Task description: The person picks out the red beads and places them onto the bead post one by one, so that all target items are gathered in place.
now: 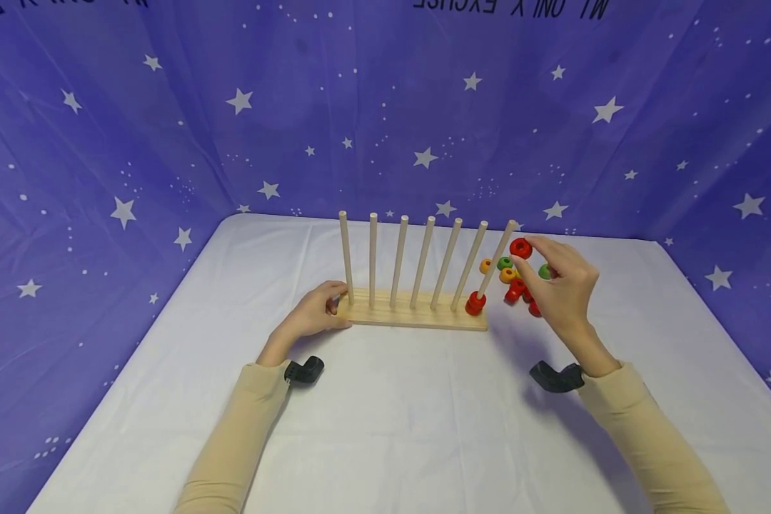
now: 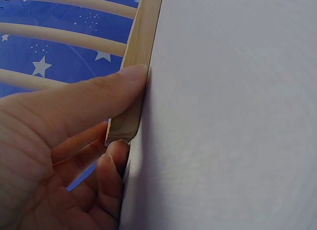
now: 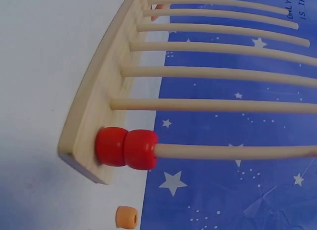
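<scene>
A wooden base (image 1: 417,317) with a row of several upright pegs stands on the table. My left hand (image 1: 313,310) grips its left end; in the left wrist view the thumb (image 2: 106,99) lies along the front edge, with fingers curled around the end. Two red beads (image 3: 128,147) sit stacked at the bottom of the rightmost peg (image 3: 228,152). My right hand (image 1: 562,282) pinches another red bead (image 1: 521,248) between thumb and index finger, its hole showing, just right of that peg's upper part. The other pegs carry no beads.
Loose red beads (image 1: 515,291) lie to the right of the base, partly behind my right hand. Orange beads (image 1: 485,266) and green beads (image 1: 504,263) are scattered near them. A purple star-patterned cloth (image 1: 360,107) hangs behind the white-covered table (image 1: 392,428).
</scene>
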`<state>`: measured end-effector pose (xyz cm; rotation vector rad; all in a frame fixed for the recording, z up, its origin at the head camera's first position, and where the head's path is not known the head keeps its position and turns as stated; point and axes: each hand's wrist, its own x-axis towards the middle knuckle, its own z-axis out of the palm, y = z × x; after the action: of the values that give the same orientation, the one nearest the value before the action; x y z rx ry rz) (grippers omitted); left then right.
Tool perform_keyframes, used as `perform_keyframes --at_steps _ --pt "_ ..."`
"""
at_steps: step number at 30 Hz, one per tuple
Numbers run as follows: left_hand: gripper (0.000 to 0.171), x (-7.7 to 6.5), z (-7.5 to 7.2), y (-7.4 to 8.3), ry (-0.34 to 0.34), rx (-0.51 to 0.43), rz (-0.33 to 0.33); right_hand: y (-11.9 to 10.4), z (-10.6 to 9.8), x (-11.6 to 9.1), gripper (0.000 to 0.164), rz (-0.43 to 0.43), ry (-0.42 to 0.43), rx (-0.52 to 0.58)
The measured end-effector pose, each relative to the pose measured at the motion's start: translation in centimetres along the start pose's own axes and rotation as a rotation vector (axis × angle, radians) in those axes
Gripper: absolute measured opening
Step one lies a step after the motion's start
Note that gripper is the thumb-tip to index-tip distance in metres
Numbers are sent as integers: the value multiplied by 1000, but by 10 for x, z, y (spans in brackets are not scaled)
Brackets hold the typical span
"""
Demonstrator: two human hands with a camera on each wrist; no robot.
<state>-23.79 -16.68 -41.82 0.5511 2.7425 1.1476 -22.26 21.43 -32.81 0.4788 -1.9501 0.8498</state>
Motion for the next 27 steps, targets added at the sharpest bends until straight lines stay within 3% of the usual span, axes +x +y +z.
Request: perform_keyframes --at_steps 14,27 --pt "74 0 0 0 2 -3 2 -19 -1 12 36 -10 55 99" --pt "74 -1 -1 1 2 14 4 -27 12 25 33 -30 122 155"
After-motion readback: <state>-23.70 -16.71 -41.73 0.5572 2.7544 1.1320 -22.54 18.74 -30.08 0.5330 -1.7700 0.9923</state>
